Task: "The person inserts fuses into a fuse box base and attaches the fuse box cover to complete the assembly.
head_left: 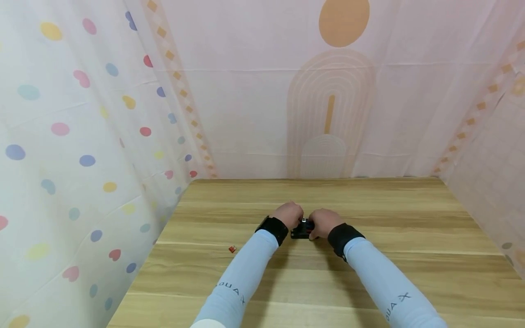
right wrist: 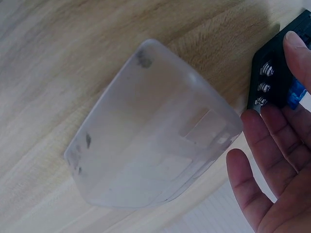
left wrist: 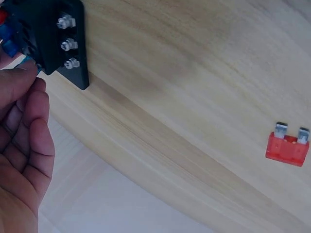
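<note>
A black fuse block [head_left: 300, 234] with silver terminal screws [left wrist: 69, 44] along its side sits between both hands on the wooden table. My left hand [head_left: 289, 215] pinches a small blue blade fuse [left wrist: 32, 62] at the block's face, mostly covered by the thumb and fingertips. More blue fuses and a red one show in the block beside it. On the opposite side, my right hand [head_left: 324, 222] grips the block, its thumb [right wrist: 297, 51] across the top and fingers along the far edge. Apart from the block, a red blade fuse [left wrist: 287, 147] lies with two metal prongs showing.
A clear plastic cover [right wrist: 146, 136] lies on the wood beside the right hand in the right wrist view. The wooden table [head_left: 197, 282] ends at a patterned curtain [head_left: 246, 114] behind and at the sides.
</note>
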The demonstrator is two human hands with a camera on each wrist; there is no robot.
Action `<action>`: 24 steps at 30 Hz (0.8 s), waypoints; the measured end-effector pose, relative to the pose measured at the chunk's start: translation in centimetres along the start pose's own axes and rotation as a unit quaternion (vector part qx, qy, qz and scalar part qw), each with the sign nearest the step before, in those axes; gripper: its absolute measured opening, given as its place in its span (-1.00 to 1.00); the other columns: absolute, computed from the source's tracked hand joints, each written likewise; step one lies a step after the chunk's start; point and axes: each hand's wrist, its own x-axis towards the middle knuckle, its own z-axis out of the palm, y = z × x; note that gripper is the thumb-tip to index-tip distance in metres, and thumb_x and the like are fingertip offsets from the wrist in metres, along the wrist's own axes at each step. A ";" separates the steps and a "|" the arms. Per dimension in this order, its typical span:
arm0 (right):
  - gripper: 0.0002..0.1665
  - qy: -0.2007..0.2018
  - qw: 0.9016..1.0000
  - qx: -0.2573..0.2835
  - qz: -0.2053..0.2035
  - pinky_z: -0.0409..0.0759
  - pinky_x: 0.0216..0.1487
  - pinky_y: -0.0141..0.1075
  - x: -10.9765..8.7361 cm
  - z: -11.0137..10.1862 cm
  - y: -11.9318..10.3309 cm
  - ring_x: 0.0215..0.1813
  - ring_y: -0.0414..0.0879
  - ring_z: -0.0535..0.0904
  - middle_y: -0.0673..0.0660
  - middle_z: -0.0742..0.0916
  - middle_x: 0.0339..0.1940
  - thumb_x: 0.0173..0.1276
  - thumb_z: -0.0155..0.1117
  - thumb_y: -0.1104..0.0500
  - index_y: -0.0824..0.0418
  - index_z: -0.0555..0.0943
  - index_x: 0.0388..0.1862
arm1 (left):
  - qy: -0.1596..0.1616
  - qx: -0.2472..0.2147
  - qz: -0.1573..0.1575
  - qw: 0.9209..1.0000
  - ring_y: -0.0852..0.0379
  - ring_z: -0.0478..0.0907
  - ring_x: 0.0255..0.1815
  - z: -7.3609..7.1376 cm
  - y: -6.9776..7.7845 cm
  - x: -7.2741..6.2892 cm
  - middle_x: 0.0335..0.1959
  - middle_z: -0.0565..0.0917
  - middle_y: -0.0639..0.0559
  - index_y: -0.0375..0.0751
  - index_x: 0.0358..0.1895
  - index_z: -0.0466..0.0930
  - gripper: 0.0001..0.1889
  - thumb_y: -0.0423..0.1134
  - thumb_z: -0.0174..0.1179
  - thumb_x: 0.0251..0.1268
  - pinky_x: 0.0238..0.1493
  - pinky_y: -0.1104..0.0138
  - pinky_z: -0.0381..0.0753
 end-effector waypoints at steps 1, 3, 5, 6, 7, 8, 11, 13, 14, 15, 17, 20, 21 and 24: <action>-0.69 0.000 1.000 0.001 0.000 0.52 -0.23 -0.19 0.0 0.0 0.0 -0.41 -0.11 0.49 -0.04 0.65 -0.50 -0.04 0.68 0.14 0.17 0.70 -0.39 | 0.001 0.002 0.001 1.000 0.29 0.39 -0.56 0.0 0.0 0.0 -0.60 0.58 0.21 -0.09 -0.48 0.72 -0.82 -0.39 0.31 0.28 -0.42 0.46 0.46; -0.69 0.000 1.000 0.002 0.001 0.52 -0.23 -0.19 -0.1 -0.1 -0.1 -0.40 -0.11 0.49 -0.03 0.66 -0.50 -0.04 0.68 0.14 0.17 0.70 -0.39 | 0.001 0.005 0.001 1.000 0.27 0.37 -0.58 0.1 0.0 0.0 -0.63 0.56 0.21 -0.09 -0.50 0.70 -0.80 -0.42 0.30 0.27 -0.44 0.46 0.45; -0.70 -0.001 1.000 0.002 0.003 0.53 -0.22 -0.18 -0.1 -0.1 -0.2 -0.40 -0.10 0.50 -0.03 0.66 -0.49 -0.04 0.68 0.14 0.17 0.70 -0.39 | 0.000 0.001 -0.002 1.000 0.28 0.38 -0.58 0.2 0.1 0.1 -0.62 0.56 0.21 -0.09 -0.49 0.71 -0.80 -0.42 0.29 0.28 -0.45 0.46 0.45; -0.70 -0.001 1.000 0.002 0.003 0.53 -0.21 -0.18 -0.1 -0.1 -0.2 -0.40 -0.10 0.50 -0.03 0.66 -0.49 -0.04 0.68 0.15 0.17 0.70 -0.39 | -0.002 0.000 -0.004 1.000 0.28 0.39 -0.58 0.2 0.1 0.1 -0.62 0.57 0.21 -0.09 -0.48 0.71 -0.81 -0.42 0.29 0.28 -0.45 0.46 0.46; -0.70 -0.001 1.000 0.002 0.004 0.53 -0.21 -0.18 -0.1 -0.1 -0.2 -0.40 -0.10 0.50 -0.03 0.66 -0.49 -0.04 0.68 0.15 0.17 0.71 -0.39 | -0.003 -0.002 -0.006 1.000 0.28 0.40 -0.58 0.3 0.2 0.1 -0.61 0.57 0.20 -0.10 -0.47 0.72 -0.81 -0.43 0.29 0.28 -0.44 0.46 0.47; -0.70 -0.002 1.000 0.001 0.004 0.53 -0.21 -0.18 -0.1 -0.1 -0.2 -0.39 -0.10 0.50 -0.03 0.66 -0.49 -0.05 0.68 0.15 0.17 0.71 -0.39 | -0.004 -0.004 -0.007 1.000 0.29 0.42 -0.57 0.3 0.2 0.1 -0.60 0.58 0.20 -0.10 -0.46 0.72 -0.82 -0.42 0.29 0.29 -0.44 0.47 0.48; -0.70 0.001 1.000 -0.001 0.001 0.53 -0.21 -0.18 0.0 0.0 -0.1 -0.40 -0.10 0.50 -0.03 0.66 -0.49 -0.06 0.68 0.15 0.17 0.71 -0.40 | -0.009 -0.011 -0.007 1.000 0.29 0.45 -0.56 0.4 0.2 0.1 -0.59 0.60 0.19 -0.11 -0.45 0.73 -0.82 -0.42 0.28 0.29 -0.43 0.46 0.49; -0.70 0.002 1.000 -0.004 -0.003 0.53 -0.22 -0.19 0.0 0.1 0.0 -0.40 -0.11 0.50 -0.04 0.66 -0.50 -0.06 0.68 0.14 0.16 0.70 -0.41 | -0.013 -0.015 -0.004 1.000 0.29 0.45 -0.56 0.5 0.1 0.1 -0.58 0.60 0.19 -0.11 -0.45 0.73 -0.83 -0.40 0.29 0.30 -0.42 0.47 0.48; -0.70 0.003 1.000 -0.006 -0.005 0.54 -0.22 -0.19 0.0 0.1 0.1 -0.41 -0.11 0.50 -0.04 0.66 -0.50 -0.06 0.68 0.14 0.16 0.70 -0.41 | -0.016 -0.016 -0.003 1.000 0.29 0.44 -0.56 0.5 0.1 0.1 -0.58 0.60 0.20 -0.11 -0.45 0.73 -0.83 -0.38 0.29 0.31 -0.42 0.47 0.48; -0.70 0.003 1.000 -0.007 -0.007 0.54 -0.23 -0.19 0.1 0.2 0.1 -0.41 -0.12 0.50 -0.04 0.66 -0.50 -0.06 0.68 0.14 0.16 0.70 -0.41 | -0.018 -0.019 -0.002 1.000 0.29 0.44 -0.56 0.5 0.0 0.1 -0.58 0.59 0.20 -0.12 -0.45 0.73 -0.84 -0.37 0.29 0.32 -0.42 0.47 0.47; -0.70 0.002 1.000 -0.008 -0.009 0.54 -0.23 -0.19 0.1 0.2 0.2 -0.41 -0.12 0.50 -0.05 0.66 -0.50 -0.07 0.68 0.14 0.16 0.71 -0.41 | -0.020 -0.021 0.001 1.000 0.29 0.43 -0.56 0.5 -0.1 0.1 -0.59 0.59 0.21 -0.11 -0.45 0.73 -0.84 -0.34 0.29 0.33 -0.42 0.47 0.46; -0.70 0.000 1.000 -0.007 -0.010 0.54 -0.24 -0.19 0.2 0.2 0.3 -0.42 -0.12 0.49 -0.05 0.66 -0.51 -0.07 0.69 0.14 0.16 0.70 -0.41 | -0.017 -0.019 0.005 1.000 0.29 0.41 -0.57 0.4 -0.1 0.1 -0.60 0.58 0.21 -0.11 -0.47 0.73 -0.83 -0.34 0.30 0.32 -0.43 0.46 0.46; -0.70 0.000 1.000 -0.007 -0.010 0.53 -0.24 -0.19 0.2 0.2 0.3 -0.42 -0.12 0.49 -0.05 0.65 -0.51 -0.07 0.68 0.14 0.16 0.70 -0.42 | -0.015 -0.016 0.006 1.000 0.29 0.41 -0.57 0.3 -0.1 0.0 -0.61 0.58 0.21 -0.11 -0.47 0.73 -0.83 -0.34 0.30 0.32 -0.43 0.46 0.46; -0.70 0.002 1.000 -0.007 -0.011 0.53 -0.25 -0.20 0.3 0.2 0.3 -0.42 -0.12 0.49 -0.05 0.65 -0.51 -0.07 0.69 0.14 0.15 0.70 -0.42 | -0.011 -0.005 0.008 1.000 0.29 0.41 -0.56 0.0 -0.1 0.0 -0.60 0.58 0.21 -0.10 -0.47 0.73 -0.83 -0.34 0.31 0.31 -0.42 0.46 0.46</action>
